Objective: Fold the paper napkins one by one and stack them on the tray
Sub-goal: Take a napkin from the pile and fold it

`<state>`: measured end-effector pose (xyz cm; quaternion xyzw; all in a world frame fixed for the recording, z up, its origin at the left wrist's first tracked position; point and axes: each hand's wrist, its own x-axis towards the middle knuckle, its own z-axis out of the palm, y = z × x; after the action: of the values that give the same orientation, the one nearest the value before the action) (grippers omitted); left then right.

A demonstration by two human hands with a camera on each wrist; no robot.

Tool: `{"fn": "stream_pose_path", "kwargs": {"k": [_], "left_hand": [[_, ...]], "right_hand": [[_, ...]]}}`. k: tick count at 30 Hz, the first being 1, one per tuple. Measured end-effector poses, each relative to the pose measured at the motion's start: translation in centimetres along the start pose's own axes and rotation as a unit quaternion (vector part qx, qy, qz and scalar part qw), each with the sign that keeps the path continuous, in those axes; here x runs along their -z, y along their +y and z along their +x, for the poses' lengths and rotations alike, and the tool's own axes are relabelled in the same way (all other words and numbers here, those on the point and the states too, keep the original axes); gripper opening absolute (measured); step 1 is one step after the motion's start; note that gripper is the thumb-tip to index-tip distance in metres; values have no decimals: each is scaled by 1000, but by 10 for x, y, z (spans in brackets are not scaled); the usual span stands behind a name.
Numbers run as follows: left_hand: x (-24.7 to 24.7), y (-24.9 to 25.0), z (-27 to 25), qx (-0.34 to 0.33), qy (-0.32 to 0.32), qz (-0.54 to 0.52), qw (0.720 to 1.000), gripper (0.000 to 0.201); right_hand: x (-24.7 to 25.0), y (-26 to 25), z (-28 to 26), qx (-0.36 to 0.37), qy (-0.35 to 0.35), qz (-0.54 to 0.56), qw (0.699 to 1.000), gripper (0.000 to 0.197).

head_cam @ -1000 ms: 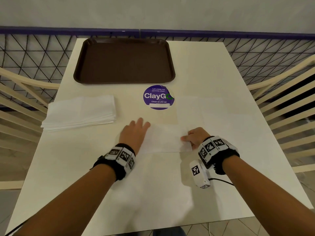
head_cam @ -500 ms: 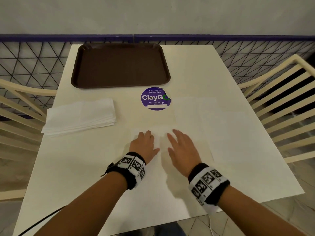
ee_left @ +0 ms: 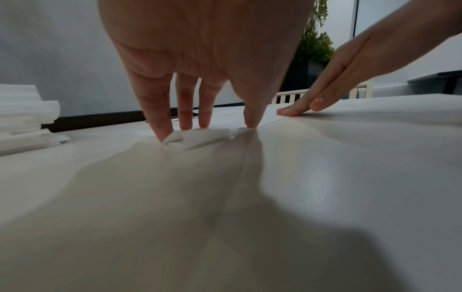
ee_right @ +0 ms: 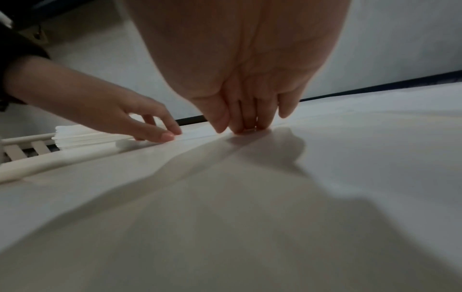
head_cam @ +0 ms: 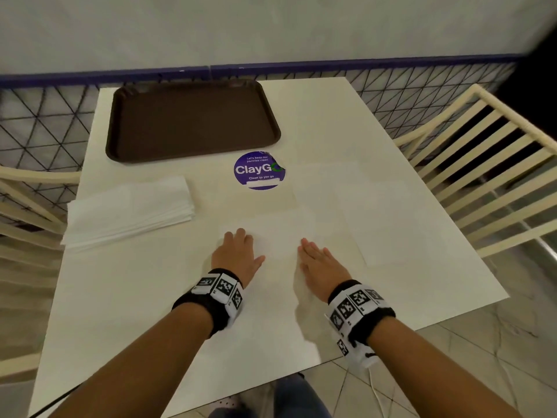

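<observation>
A folded white napkin lies flat on the white table, hard to tell from it. My left hand presses its left part with straight fingers. My right hand lies flat on its right part, fingers straight and together. A stack of unfolded white napkins sits at the left, also in the left wrist view and the right wrist view. The brown tray stands bare at the far side.
A round purple ClayGo sticker is stuck between the tray and the napkin. Cream slatted chairs stand on both sides of the table. A black lattice fence runs behind the far edge.
One second ago my right hand pinched the napkin's right edge; it then folded it over and flattened out. Since half a second ago both flat hands have spread apart across the napkin.
</observation>
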<state>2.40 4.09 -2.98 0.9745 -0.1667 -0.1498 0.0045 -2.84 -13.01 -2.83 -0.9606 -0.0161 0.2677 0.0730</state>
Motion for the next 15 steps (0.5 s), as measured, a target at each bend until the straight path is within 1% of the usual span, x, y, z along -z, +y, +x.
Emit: {"fn": "stream_pose_path", "kwargs": {"k": [2, 3, 5, 7, 8, 9, 11, 13, 15], "left_hand": [[0, 1, -4, -7, 11, 19, 1000, 49], [2, 4, -6, -28, 18, 38, 999, 47], [0, 17, -8, -100, 27, 60, 993, 50], [-7, 31, -8, -174, 21, 59, 983, 54], [-12, 35, -7, -195, 17, 61, 979, 54], [-16, 37, -8, -200, 13, 63, 978, 54], [-21, 35, -10, -183, -2, 56, 982, 56], [-21, 25, -12, -171, 3, 57, 984, 54], [-19, 10, -17, -162, 7, 59, 985, 50]], "right_hand": [[2, 3, 1, 9, -6, 1, 1000, 50], [2, 3, 2, 12, -5, -2, 1000, 49], [2, 2, 3, 16, 5, -9, 1000, 49], [2, 1, 3, 14, 15, -16, 1000, 49], [3, 1, 3, 14, 16, -21, 1000, 49], [4, 1, 4, 15, 14, -26, 999, 49], [7, 1, 5, 20, 5, -48, 999, 49], [13, -2, 6, 26, 2, -74, 997, 48], [22, -7, 6, 21, 11, -84, 996, 42]]}}
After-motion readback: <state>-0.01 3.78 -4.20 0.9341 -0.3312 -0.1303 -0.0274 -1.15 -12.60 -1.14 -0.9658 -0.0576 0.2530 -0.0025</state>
